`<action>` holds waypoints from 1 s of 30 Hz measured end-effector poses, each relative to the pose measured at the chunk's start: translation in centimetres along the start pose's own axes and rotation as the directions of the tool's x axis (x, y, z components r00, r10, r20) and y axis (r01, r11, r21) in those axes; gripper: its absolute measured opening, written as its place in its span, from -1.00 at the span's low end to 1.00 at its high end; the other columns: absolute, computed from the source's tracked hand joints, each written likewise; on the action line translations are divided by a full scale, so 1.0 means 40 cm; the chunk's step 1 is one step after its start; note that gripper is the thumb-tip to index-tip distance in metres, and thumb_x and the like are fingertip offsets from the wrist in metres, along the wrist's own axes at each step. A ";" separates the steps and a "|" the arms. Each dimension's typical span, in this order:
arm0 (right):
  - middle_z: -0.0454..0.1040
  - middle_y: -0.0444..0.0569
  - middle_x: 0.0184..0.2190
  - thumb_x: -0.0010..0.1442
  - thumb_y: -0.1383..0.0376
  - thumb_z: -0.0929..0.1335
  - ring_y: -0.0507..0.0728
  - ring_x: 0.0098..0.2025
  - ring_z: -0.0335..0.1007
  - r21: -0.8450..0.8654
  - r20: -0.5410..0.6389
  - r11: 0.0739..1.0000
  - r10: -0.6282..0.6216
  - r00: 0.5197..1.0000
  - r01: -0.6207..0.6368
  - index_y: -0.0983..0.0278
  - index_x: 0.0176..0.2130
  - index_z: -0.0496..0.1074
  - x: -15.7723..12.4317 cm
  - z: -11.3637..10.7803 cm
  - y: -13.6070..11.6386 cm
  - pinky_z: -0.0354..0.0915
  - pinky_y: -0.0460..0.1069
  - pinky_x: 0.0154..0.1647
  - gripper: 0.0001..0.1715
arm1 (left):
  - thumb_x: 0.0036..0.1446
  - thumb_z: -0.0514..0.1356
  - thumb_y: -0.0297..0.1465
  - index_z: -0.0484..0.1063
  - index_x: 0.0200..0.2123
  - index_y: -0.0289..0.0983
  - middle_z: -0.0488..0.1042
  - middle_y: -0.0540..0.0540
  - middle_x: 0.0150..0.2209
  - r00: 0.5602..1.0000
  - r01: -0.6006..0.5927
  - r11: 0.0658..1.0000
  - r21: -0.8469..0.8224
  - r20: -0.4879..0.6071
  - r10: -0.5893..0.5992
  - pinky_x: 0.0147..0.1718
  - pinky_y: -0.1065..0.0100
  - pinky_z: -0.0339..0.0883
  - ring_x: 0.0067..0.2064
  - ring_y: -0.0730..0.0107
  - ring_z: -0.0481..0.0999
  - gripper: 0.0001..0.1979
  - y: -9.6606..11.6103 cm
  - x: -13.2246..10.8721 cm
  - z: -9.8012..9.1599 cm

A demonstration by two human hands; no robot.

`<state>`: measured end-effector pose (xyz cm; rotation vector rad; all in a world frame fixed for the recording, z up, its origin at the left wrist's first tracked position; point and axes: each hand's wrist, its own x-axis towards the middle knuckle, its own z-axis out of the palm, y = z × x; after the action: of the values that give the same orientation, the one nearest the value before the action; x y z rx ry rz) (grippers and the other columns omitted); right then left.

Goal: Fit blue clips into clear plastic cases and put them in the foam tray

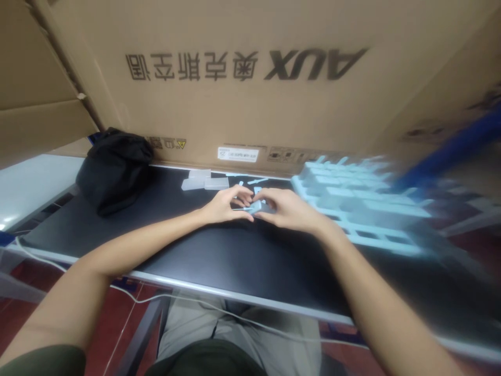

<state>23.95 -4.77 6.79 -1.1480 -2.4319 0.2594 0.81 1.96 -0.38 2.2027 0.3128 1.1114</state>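
Observation:
Over the table, my right hand [291,210] is closed around a small light-blue block-shaped part [257,207], with its thumb and fingers at the part's right side. From the other side my left hand [221,206] meets it, fingers curled, thumb and fingertips at the part's left end. A thin pale strip [240,209] shows between the left thumb and fingers; whether it belongs to the part I cannot tell. Just behind the hands lie slim light-blue sticks [258,180]. Several translucent flat boxes [216,183] lie left of them.
A light-blue rack [376,237] with upright prongs, blurred, stands at the right on the black tabletop [235,256]. At the left sits a black cloth bag [115,169]. A large cardboard box [195,115] walls off the back. A white cable [188,298] hangs along the front edge.

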 end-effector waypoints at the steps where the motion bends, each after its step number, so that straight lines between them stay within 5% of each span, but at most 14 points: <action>1: 0.51 -0.08 -0.37 0.18 0.21 0.45 0.08 -0.38 0.37 0.017 -0.038 1.000 0.002 0.999 -0.001 0.25 -0.09 0.52 0.000 -0.001 0.000 0.20 -0.04 -0.31 -0.71 | -0.03 0.54 -0.14 0.36 0.14 -0.19 0.51 -0.17 0.00 1.000 -0.007 0.999 -0.047 -0.025 0.006 0.00 0.19 0.58 -0.02 0.25 0.62 -0.27 -0.001 -0.001 0.001; 5: 0.44 -0.13 -0.44 0.22 0.16 0.44 0.07 -0.44 0.34 0.067 -0.119 0.998 0.007 0.993 0.001 0.25 -0.08 0.50 -0.003 -0.006 0.005 0.22 -0.04 -0.34 -0.70 | 0.00 0.53 -0.14 0.24 0.17 -0.12 0.32 -0.24 0.21 0.996 -0.046 0.996 -0.073 -0.079 0.040 0.05 0.12 0.53 0.11 0.17 0.54 -0.24 -0.006 0.001 -0.004; 12: 0.57 0.00 -0.25 0.25 0.16 0.42 0.09 -0.37 0.44 0.134 -0.163 0.989 -0.042 0.986 0.065 0.25 -0.11 0.47 -0.002 0.002 0.011 0.34 -0.01 -0.31 -0.74 | 0.33 0.24 -0.08 0.12 0.13 -0.10 0.28 -0.10 -0.02 0.984 -0.151 0.988 -0.012 -0.101 0.149 -0.39 0.42 0.36 -0.28 0.49 0.37 -0.53 -0.017 0.002 -0.013; 18: 0.59 0.03 -0.14 0.26 0.20 0.41 0.09 -0.32 0.48 0.181 -0.160 0.978 -0.076 0.984 0.105 0.24 -0.05 0.45 0.007 0.027 -0.007 0.39 0.00 -0.27 -0.73 | 0.25 0.31 -0.15 0.04 0.24 -0.07 0.24 -0.19 0.10 0.980 -0.194 0.972 0.136 -0.023 0.199 -0.15 0.20 0.46 -0.04 0.25 0.42 -0.36 -0.015 -0.004 -0.016; 26: 0.55 0.05 -0.16 0.31 0.18 0.38 0.14 -0.25 0.45 0.109 -0.139 0.985 -0.119 0.983 0.134 0.24 -0.01 0.48 0.009 0.025 -0.024 0.38 0.04 -0.21 -0.72 | 0.27 0.31 -0.21 0.06 0.35 -0.15 0.41 -0.23 0.12 0.993 -0.026 0.986 0.166 0.119 0.006 0.12 0.08 0.42 0.10 0.12 0.53 -0.30 0.009 0.003 -0.017; 30: 0.58 0.08 -0.16 0.37 0.15 0.35 0.20 -0.13 0.48 0.070 -0.133 0.977 -0.193 0.972 0.203 0.23 -0.03 0.53 0.011 0.003 -0.015 0.39 0.09 -0.09 -0.72 | 0.23 0.34 -0.05 0.22 0.35 -0.16 0.54 -0.20 0.08 0.941 0.116 0.954 0.277 0.277 -0.195 0.04 0.15 0.44 0.01 0.11 0.60 -0.27 0.020 0.010 -0.024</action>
<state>23.24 -4.83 7.01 -0.8520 -2.3787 0.2167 0.27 1.97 0.80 2.4835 0.5118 0.6636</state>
